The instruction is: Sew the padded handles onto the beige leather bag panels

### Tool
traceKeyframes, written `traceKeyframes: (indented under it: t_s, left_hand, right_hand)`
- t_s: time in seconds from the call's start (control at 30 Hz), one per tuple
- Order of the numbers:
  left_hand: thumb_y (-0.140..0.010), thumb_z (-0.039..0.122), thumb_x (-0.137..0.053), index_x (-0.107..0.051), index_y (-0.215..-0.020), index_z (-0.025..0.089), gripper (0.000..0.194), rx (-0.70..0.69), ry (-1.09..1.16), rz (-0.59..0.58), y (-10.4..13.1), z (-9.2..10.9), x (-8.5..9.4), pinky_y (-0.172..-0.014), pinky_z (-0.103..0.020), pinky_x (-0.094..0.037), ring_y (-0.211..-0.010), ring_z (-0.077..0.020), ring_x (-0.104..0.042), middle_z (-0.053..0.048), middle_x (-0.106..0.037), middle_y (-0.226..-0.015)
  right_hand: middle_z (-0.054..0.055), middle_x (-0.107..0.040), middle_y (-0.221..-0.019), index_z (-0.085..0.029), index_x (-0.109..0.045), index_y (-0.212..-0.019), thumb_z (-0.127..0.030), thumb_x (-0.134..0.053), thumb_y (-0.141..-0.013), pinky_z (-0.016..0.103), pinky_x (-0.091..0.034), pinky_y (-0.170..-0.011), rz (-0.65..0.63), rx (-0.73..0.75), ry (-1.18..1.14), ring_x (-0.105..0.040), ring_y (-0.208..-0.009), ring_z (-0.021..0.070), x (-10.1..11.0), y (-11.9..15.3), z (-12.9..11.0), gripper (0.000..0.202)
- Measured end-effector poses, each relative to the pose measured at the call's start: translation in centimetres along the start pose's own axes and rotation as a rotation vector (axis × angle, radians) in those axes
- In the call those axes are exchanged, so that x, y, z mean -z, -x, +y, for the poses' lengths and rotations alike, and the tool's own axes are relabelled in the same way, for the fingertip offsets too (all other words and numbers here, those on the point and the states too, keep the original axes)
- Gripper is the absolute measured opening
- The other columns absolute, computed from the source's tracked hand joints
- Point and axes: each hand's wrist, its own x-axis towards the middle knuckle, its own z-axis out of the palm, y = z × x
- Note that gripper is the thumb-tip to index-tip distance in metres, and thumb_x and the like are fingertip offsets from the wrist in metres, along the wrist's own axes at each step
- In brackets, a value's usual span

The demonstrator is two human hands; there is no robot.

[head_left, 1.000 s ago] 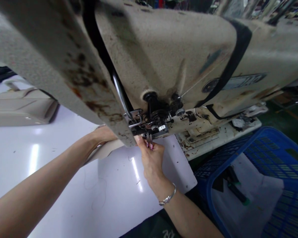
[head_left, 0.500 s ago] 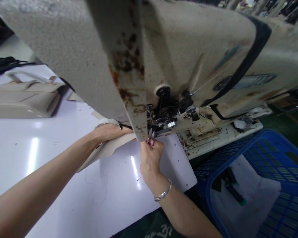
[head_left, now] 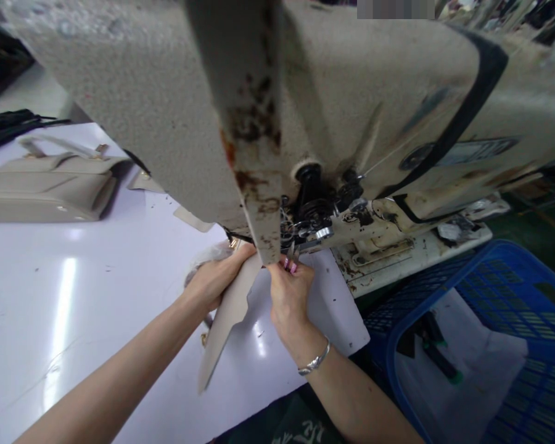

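Observation:
A beige leather-like bag piece (head_left: 229,314) slants under the head of a sewing machine (head_left: 143,92). My left hand (head_left: 215,277) is closed on its upper part, with the fingertips partly hidden behind the piece and the machine. Clear plastic wrap and a bit of gold-coloured hardware show beside that hand. Tucked in my closed right hand (head_left: 289,296) are small thread snips (head_left: 290,265) with pink on the handles, blades pointing up. Its fingertips reach the piece's edge close to the presser foot area; the machine's end cover hides the exact contact.
On the white tabletop (head_left: 134,290), a finished-looking beige handbag (head_left: 50,185) lies at the left, with loose beige scraps (head_left: 192,219) near the machine. A blue plastic basket (head_left: 391,351) stands at the right, holding dark tools with green ends (head_left: 444,364). Black cords lie far left.
My left hand has moved right and turned, and the beige piece has swung round so its free end points down toward me. My right hand stays by the machine with the snips.

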Motion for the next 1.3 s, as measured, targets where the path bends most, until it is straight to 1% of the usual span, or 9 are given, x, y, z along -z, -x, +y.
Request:
traceKeyframes:
  t_s: [0.07,0.2,0.4,0.57,0.87,0.97,1.07,1.2,1.3]
  left_hand:
    - [-0.064,0.054,-0.081,-0.071,-0.088,0.017,0.045,0.089,0.218,0.083,1.4,0.4,-1.6,-0.044,-0.025,-0.052,-0.054,-0.0193,-0.066,-0.003,-0.071,-0.068]
    - [-0.064,0.046,-0.085,-0.071,-0.095,0.021,0.043,0.035,0.548,0.132,3.1,0.7,-4.3,-0.048,-0.02,-0.051,-0.055,-0.0137,-0.064,0.001,-0.071,-0.074]
    - [-0.066,0.049,-0.085,-0.072,-0.104,0.018,0.051,0.108,0.781,0.271,3.8,-0.1,-7.2,-0.065,-0.023,-0.058,-0.07,-0.0149,-0.069,-0.004,-0.074,-0.094]
    - [-0.069,0.046,-0.084,-0.07,-0.108,0.019,0.05,0.095,0.933,0.252,4.3,0.4,-8.9,-0.068,-0.023,-0.059,-0.076,-0.0146,-0.069,-0.003,-0.074,-0.098]
    - [-0.073,0.039,-0.08,-0.072,-0.102,0.015,0.038,0.13,0.978,0.292,3.7,1.5,-9.2,-0.07,-0.023,-0.059,-0.079,-0.0153,-0.069,-0.005,-0.074,-0.106]
    - [-0.073,0.038,-0.08,-0.071,-0.108,0.016,0.043,0.108,0.972,0.295,3.2,1.8,-9.0,-0.065,-0.021,-0.058,-0.082,-0.0155,-0.069,-0.005,-0.073,-0.11]
    - [-0.08,0.037,-0.073,-0.07,-0.11,0.015,0.036,0.076,0.963,0.273,2.7,2.2,-8.9,-0.062,-0.019,-0.057,-0.083,-0.0152,-0.069,-0.006,-0.073,-0.11]
    - [-0.089,0.037,-0.064,-0.07,-0.108,0.014,0.03,0.036,0.933,0.195,2.3,2.4,-8.7,-0.079,-0.023,-0.059,-0.095,-0.0178,-0.07,-0.007,-0.074,-0.108]
    - [-0.09,0.038,-0.063,-0.071,-0.11,0.016,0.031,0.034,0.899,0.138,3.3,2.2,-8.3,-0.094,-0.03,-0.057,-0.107,-0.0217,-0.068,-0.007,-0.074,-0.11]
  right_hand:
    - [-0.003,-0.042,-0.056,-0.018,-0.047,-0.052,-0.027,-0.074,-0.072,0.022,-0.035,-0.052,-0.024,-0.02,-0.019,-0.037,-0.057,0.0091,0.2,-0.1,0.0,0.034]
    - [-0.001,-0.057,-0.062,-0.016,-0.063,-0.06,-0.034,-0.074,-0.074,0.024,-0.043,-0.058,-0.108,-0.079,-0.027,-0.048,-0.06,0.0111,1.1,-0.5,-0.2,0.025]
    - [0.002,-0.07,-0.07,-0.017,-0.077,-0.071,-0.029,-0.082,-0.064,0.025,-0.049,-0.065,-0.195,-0.125,0.008,-0.06,-0.065,0.0145,2.7,-1.3,-1.7,0.015]
    - [0.005,-0.074,-0.076,-0.017,-0.079,-0.074,-0.031,-0.085,-0.06,0.028,-0.052,-0.066,-0.234,-0.182,0.077,-0.065,-0.067,0.017,3.3,-2.2,-3.0,0.021]
    - [0.002,-0.072,-0.071,-0.018,-0.076,-0.065,-0.026,-0.087,-0.053,0.028,-0.049,-0.06,-0.214,-0.257,0.102,-0.063,-0.062,0.017,3.3,-2.7,-3.5,0.018]
    - [0.001,-0.072,-0.07,-0.019,-0.074,-0.062,-0.024,-0.086,-0.052,0.028,-0.051,-0.063,-0.226,-0.279,0.066,-0.064,-0.064,0.0173,3.2,-2.8,-3.6,0.017]
    - [0.001,-0.072,-0.072,-0.019,-0.074,-0.063,-0.023,-0.085,-0.054,0.03,-0.053,-0.068,-0.233,-0.27,0.086,-0.067,-0.068,0.0187,3.3,-2.8,-3.4,0.015]
    - [0.001,-0.073,-0.073,-0.02,-0.074,-0.065,-0.025,-0.083,-0.057,0.029,-0.053,-0.068,-0.244,-0.21,0.161,-0.068,-0.07,0.0186,3.6,-2.7,-3.3,0.014]
    - [0.001,-0.072,-0.072,-0.02,-0.074,-0.067,-0.026,-0.08,-0.061,0.026,-0.05,-0.063,-0.318,-0.171,0.21,-0.065,-0.066,0.0162,4.2,-2.6,-3.1,0.011]
